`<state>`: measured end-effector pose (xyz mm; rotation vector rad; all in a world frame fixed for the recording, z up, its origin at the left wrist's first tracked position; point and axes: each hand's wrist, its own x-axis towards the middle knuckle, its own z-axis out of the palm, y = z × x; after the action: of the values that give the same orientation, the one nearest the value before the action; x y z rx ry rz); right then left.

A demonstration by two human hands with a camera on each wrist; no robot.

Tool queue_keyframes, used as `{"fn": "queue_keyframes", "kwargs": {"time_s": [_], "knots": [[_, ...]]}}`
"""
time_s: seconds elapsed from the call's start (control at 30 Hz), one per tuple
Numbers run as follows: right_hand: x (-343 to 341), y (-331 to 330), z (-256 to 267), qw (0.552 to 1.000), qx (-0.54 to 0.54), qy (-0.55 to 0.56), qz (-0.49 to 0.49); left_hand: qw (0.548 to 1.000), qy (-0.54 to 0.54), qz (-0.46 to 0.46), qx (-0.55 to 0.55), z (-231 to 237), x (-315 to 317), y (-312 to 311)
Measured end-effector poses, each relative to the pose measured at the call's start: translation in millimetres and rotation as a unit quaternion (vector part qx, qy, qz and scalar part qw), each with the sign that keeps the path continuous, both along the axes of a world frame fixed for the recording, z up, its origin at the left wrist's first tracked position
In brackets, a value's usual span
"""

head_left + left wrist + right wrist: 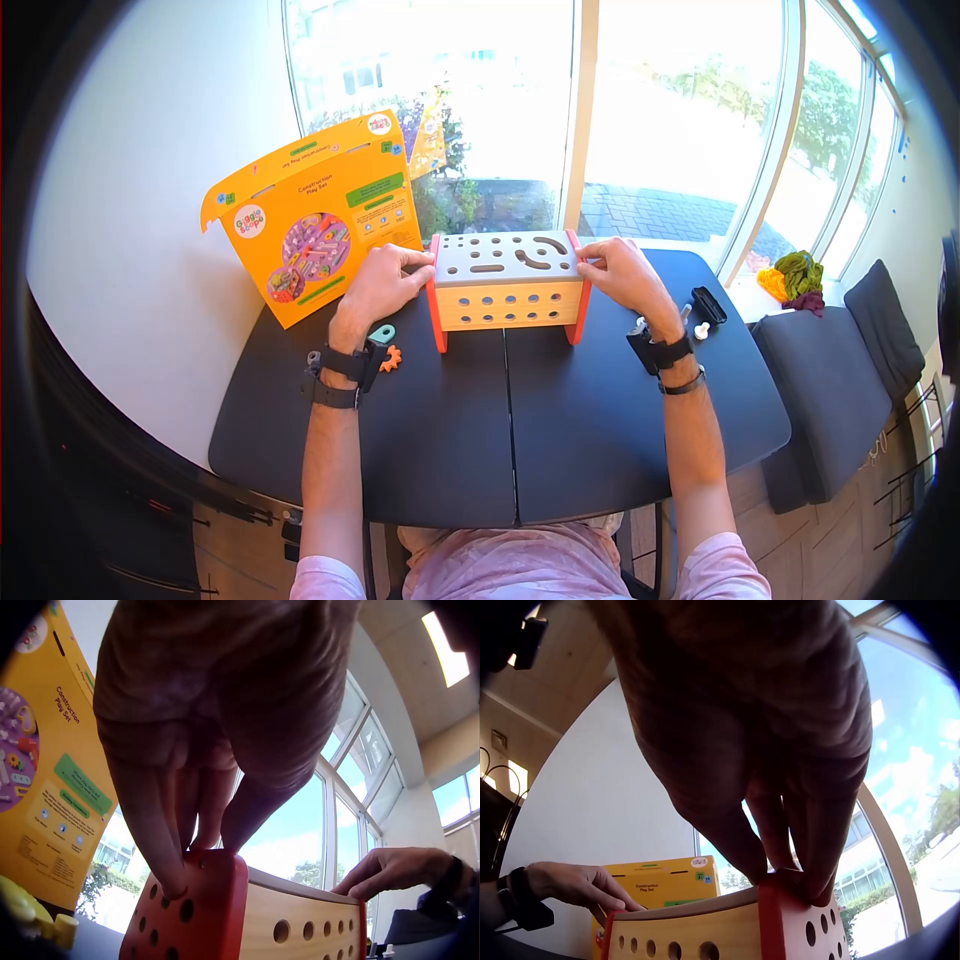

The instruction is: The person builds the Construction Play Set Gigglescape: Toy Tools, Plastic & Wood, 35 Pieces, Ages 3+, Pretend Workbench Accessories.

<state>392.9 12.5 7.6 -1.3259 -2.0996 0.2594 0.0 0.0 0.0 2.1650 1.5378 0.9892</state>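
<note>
A toy workbench with a grey top full of holes and slots, a pale wooden front and red end panels stands upright on the black table. The left hand pinches the top of its left red panel, thumb on one side and fingers on the other. At the opposite end, the right hand grips the top edge of the right red panel in the same way. Both wrists carry strapped cameras.
A yellow play-set box leans at the back left. Beside the left wrist lie an orange gear and a teal piece. Near the right wrist are a black case and a white piece. A grey seat stands right.
</note>
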Motion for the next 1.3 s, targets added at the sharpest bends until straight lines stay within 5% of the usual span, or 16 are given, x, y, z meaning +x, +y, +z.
{"fn": "queue_keyframes", "kwargs": {"time_s": [0.4, 0.5, 0.73, 0.9, 1.3], "knots": [[8.9, -25.9, 31.0, 0.998, 0.016, 0.044, -0.036, 0.997, 0.013, 0.046, 0.059, 30.9, -3.4, -25.1], [20.2, -44.0, 49.8, 0.995, 0.054, 0.077, -0.026, 0.987, -0.034, 0.048, 0.151, 44.2, -5.0, -41.2], [25.7, -93.3, 80.6, 0.981, 0.135, 0.134, -0.032, 0.977, -0.126, 0.043, 0.164, 84.7, -0.6, -97.9], [46.9, -122.2, 79.5, 0.984, 0.152, 0.091, -0.021, 0.981, -0.122, 0.018, 0.147, 73.5, 1.3, -135.8], [109.0, -204.6, 20.0, 0.999, 0.019, 0.015, -0.024, 0.988, -0.048, 0.125, 0.077, -1.7, -57.1, -223.2]]}}
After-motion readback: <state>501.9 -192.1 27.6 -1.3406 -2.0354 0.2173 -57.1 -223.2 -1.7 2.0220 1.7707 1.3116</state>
